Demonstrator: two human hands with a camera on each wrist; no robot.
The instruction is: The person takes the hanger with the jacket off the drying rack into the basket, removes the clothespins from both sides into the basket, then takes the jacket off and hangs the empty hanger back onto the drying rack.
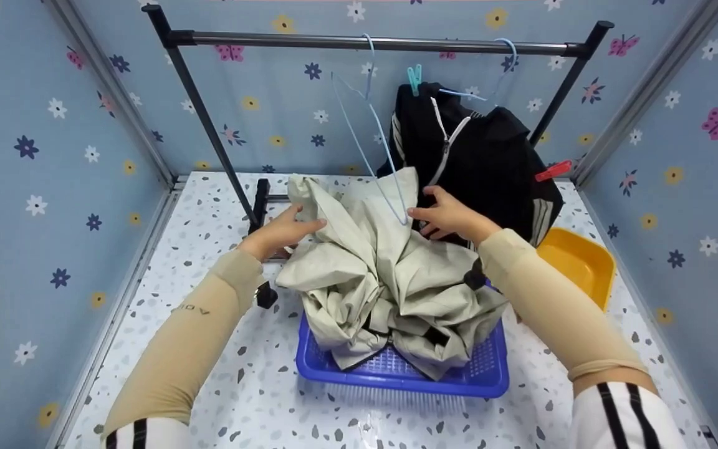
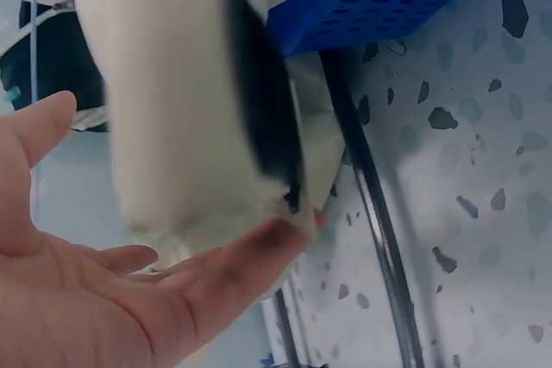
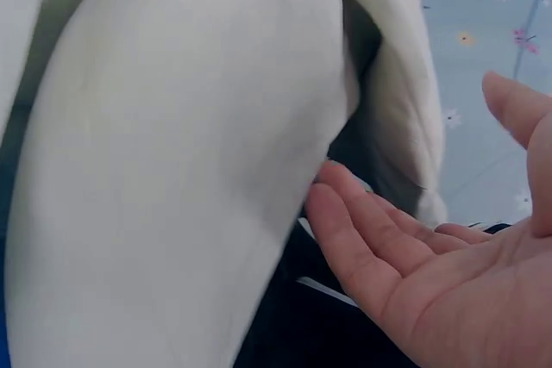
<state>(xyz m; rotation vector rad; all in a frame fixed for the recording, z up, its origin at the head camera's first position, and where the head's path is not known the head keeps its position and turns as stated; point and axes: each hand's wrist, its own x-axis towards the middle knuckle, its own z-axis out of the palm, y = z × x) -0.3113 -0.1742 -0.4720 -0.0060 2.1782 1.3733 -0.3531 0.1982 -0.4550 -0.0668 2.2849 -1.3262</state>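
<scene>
Left hand (image 1: 281,234) and right hand (image 1: 452,216), fingers loosely extended and unclamped, flank the beige garment (image 1: 390,274) heaped in the blue basket (image 1: 396,385). Judged soft, limp, fairly light; best taken at both upper edges, beyond the basket.

This is a small booth-like enclosure fitted out as a laundry corner, with blue flowered panels (image 1: 16,234) at left, right and far side and metal strips (image 1: 116,93) along the corners. A clothes rack (image 1: 284,40) with hangers (image 1: 369,78), and a blue plastic basket (image 1: 396,381) heaped with a pale garment (image 1: 390,249), show it; whether it stands in a home cannot be told.
</scene>
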